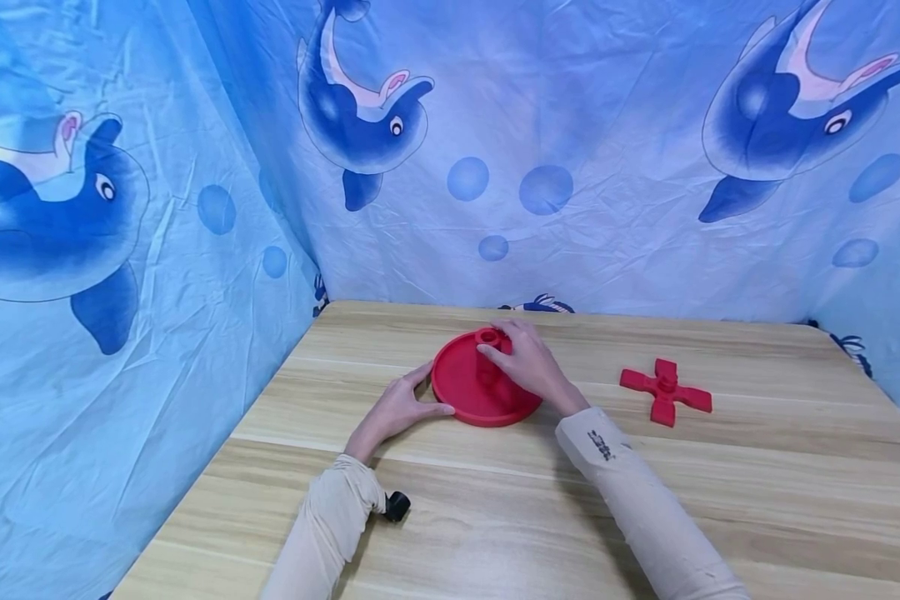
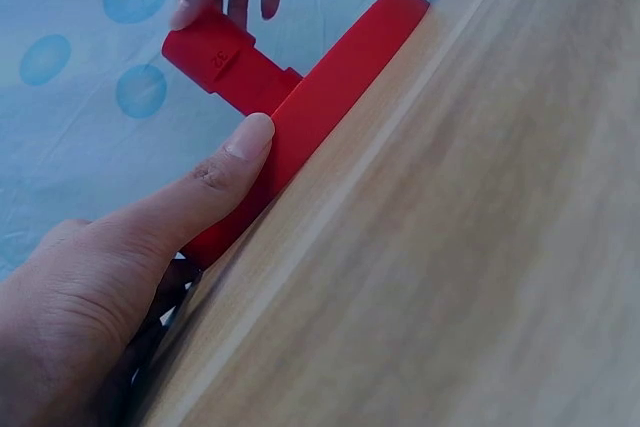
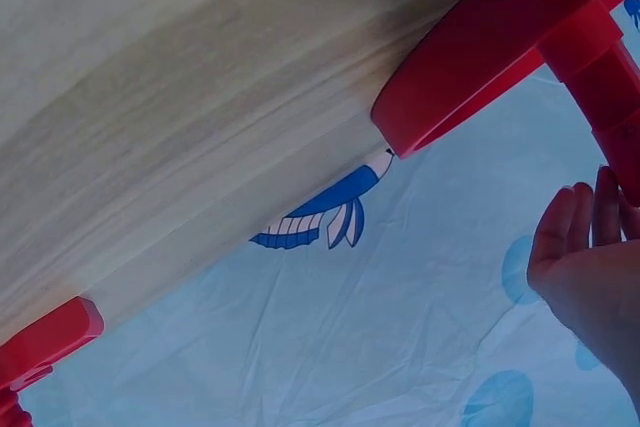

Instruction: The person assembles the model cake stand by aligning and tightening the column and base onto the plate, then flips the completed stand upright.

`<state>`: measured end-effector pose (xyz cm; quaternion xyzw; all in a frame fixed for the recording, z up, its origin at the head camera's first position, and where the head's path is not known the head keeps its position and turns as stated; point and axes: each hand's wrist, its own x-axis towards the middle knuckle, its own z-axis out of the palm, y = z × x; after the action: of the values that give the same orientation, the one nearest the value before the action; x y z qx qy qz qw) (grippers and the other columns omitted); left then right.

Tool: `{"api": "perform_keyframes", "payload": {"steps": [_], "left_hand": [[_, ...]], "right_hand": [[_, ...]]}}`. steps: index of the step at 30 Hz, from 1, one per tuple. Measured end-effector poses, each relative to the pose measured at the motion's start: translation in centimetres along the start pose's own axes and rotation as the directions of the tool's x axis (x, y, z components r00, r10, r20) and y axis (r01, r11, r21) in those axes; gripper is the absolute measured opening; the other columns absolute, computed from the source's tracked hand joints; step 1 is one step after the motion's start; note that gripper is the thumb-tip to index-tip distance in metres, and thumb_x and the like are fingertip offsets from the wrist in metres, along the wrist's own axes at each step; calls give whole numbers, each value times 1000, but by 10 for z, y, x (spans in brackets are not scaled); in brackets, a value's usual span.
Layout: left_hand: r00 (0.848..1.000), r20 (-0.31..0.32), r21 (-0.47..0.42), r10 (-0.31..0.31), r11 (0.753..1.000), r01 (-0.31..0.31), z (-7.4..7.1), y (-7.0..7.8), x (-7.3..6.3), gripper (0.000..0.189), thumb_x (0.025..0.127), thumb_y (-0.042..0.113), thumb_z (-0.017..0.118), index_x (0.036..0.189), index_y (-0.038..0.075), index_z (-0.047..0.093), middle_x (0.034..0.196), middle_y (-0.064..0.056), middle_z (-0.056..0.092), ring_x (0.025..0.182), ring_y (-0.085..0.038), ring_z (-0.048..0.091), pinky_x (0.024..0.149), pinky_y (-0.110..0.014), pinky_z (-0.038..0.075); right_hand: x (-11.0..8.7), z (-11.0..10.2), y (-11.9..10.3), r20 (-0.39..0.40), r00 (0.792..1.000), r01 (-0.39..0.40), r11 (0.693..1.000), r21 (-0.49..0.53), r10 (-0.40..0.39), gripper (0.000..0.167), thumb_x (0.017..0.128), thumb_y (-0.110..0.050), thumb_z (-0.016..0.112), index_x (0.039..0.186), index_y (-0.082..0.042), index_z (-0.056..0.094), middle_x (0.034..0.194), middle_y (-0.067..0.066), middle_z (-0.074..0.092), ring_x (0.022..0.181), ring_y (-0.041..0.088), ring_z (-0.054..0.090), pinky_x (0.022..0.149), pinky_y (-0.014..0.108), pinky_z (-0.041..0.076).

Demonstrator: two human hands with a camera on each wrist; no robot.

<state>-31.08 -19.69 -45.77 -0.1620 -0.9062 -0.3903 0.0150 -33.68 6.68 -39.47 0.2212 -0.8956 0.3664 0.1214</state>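
Observation:
A shallow round red dish (image 1: 450, 379) with a raised rim lies on the wooden table. From its middle rises a red post (image 1: 486, 367), wider at the top, with a hole in its upper end. The number 32 shows on the post (image 2: 215, 52) in the left wrist view. My left hand (image 1: 397, 408) holds the near-left side of the dish, its thumb pressed to the outer wall and fingers farther round the rim. With thumb and fingers, my right hand (image 1: 528, 362) grips the post near its top.
To the right on the table (image 1: 757, 500) lies a red cross-shaped piece (image 1: 666, 385) with flared arms and a raised hub. Blue cloth (image 1: 615, 250) printed with dolphins hangs behind and along the sides. A small black camera (image 1: 397, 507) sits at the left sleeve.

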Motion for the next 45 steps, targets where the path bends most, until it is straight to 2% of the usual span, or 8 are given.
{"api": "perform_keyframes", "payload": {"steps": [9, 16, 25, 35, 45], "left_hand": [[1000, -2, 0, -7, 1000, 6, 0, 0, 1, 104, 78, 57, 87, 161, 18, 39, 159, -5, 45, 147, -26, 39, 118, -48, 35], [1000, -12, 3, 0, 1000, 1, 0, -1, 0, 102, 78, 55, 88, 161, 16, 41, 158, -8, 46, 147, -29, 39, 118, -51, 35], [1000, -12, 7, -3, 1000, 3, 0, -2, 0, 103, 78, 58, 87, 161, 19, 41, 159, -6, 46, 147, -27, 40, 117, -50, 37], [1000, -11, 6, -4, 1000, 4, 0, 0, -1, 102, 78, 56, 88, 160, 19, 42, 158, -7, 46, 146, -28, 40, 117, -51, 37], [1000, -8, 1, 1, 1000, -1, 0, 0, 0, 102, 78, 56, 87, 160, 17, 42, 158, -7, 46, 146, -28, 40, 117, -51, 37]], "right_hand": [[0, 0, 1, 13, 1000, 15, 1000, 27, -15, 53, 99, -19, 71, 146, 1, 56, 144, 20, 55, 136, 36, 46, 103, 53, 51], [1, 3, 0, -2, 1000, -23, 999, 30, 24, 56, 98, -26, 74, 146, -1, 56, 139, 18, 56, 132, 35, 48, 97, 52, 55], [1, 1, 0, 12, 1000, 1, 999, 33, -2, 51, 100, -19, 70, 145, 0, 57, 141, 19, 56, 132, 36, 47, 99, 53, 54], [2, 0, -3, 4, 999, -34, 999, 24, 34, 53, 99, -28, 73, 143, -2, 58, 140, 18, 56, 132, 36, 47, 100, 54, 53], [2, 1, -2, 18, 1000, 0, 999, 39, -1, 50, 99, -18, 71, 144, -2, 58, 139, 18, 57, 130, 35, 49, 98, 52, 55]]}}
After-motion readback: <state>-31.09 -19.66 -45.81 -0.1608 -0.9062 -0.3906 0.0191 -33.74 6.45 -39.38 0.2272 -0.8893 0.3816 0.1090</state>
